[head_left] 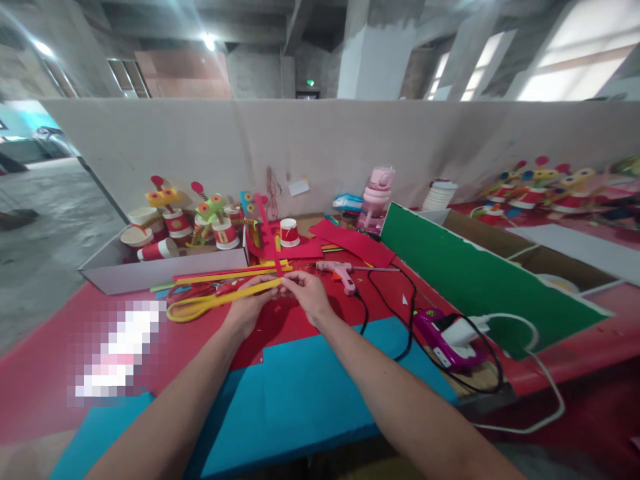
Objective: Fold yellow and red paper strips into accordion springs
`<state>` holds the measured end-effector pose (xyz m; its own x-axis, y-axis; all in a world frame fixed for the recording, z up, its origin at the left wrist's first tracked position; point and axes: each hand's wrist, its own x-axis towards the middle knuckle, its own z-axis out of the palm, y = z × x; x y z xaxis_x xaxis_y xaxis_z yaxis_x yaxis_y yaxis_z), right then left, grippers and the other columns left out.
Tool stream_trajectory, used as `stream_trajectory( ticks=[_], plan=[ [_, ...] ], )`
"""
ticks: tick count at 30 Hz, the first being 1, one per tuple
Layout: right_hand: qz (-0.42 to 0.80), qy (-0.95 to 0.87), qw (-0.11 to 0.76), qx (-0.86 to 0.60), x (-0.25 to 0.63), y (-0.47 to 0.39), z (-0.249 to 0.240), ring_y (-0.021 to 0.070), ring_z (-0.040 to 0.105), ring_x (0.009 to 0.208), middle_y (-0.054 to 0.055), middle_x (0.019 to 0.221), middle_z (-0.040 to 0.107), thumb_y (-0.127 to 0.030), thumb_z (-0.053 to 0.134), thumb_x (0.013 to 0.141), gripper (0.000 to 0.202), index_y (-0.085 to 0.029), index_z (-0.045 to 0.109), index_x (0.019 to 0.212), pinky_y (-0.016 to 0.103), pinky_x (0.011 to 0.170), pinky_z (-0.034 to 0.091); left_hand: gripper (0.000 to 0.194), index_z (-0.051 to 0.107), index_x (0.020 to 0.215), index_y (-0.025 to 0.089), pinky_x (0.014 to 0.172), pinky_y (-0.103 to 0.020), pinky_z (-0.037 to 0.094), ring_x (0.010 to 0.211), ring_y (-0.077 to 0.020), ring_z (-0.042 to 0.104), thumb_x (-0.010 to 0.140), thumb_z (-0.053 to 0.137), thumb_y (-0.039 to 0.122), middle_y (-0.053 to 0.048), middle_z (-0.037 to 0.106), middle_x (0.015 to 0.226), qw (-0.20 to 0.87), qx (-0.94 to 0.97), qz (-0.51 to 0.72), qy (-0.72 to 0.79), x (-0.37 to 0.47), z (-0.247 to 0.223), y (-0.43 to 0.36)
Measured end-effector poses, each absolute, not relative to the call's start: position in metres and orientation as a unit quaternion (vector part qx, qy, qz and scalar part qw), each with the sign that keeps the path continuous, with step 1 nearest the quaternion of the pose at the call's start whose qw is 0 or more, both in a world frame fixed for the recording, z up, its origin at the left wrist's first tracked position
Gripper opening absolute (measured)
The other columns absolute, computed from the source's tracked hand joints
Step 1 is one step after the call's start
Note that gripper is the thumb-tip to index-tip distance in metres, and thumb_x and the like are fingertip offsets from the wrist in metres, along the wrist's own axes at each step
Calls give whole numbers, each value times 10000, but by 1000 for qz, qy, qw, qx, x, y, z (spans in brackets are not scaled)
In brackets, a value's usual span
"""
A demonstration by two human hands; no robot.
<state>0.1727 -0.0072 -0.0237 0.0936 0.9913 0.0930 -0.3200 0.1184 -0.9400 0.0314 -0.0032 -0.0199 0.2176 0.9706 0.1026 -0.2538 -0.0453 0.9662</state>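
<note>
Where the yellow paper strip and the red paper strip met, the right hand pinched them between thumb and finger. The left hand was close beside it, its fingers curled on the yellow paper strip. Both arms reached forward, and the hands leaned in toward each other over the red table. The yellow paper strip was long and flat, bent into a round loop at the left. The red paper strip stuck up, thin and bumpy along its sides. To the right lay a pink glue gun. A flat blue sheet lay under the arms.
</note>
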Motion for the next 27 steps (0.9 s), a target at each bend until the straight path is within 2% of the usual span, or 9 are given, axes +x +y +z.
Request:
stream_trajectory(
  ticks=[3,9,14,27],
  plan=[
    [549,-393,629,-386,172,-8,-23,138,633,570,-16,598,652,-412,788,570,327,-171,628,725,297,644,551,273,670,832,132,708,-265,465,713,-140,613,619,792,253,-61,695,814,597,508,510,354,33,-19,-3],
    [573,-409,602,-376,169,-11,-22,114,624,557,-27,618,639,-389,823,530,361,-158,619,719,266,616,550,250,644,739,121,626,-259,447,603,-123,572,631,786,296,-21,639,650,593,474,540,363,30,-24,2],
    [601,-403,584,-368,170,-9,-24,108,636,565,-18,624,661,-382,827,527,362,-147,648,738,249,632,546,237,638,697,125,626,-259,438,594,-121,563,615,791,287,-12,629,623,575,484,543,374,28,-25,3],
    [588,-401,595,-374,168,-6,-30,152,660,588,13,613,676,-411,818,533,358,-135,677,712,318,697,554,234,668,688,119,620,-271,446,622,-161,604,551,813,241,-44,662,637,609,445,551,357,32,-24,2]
  ],
)
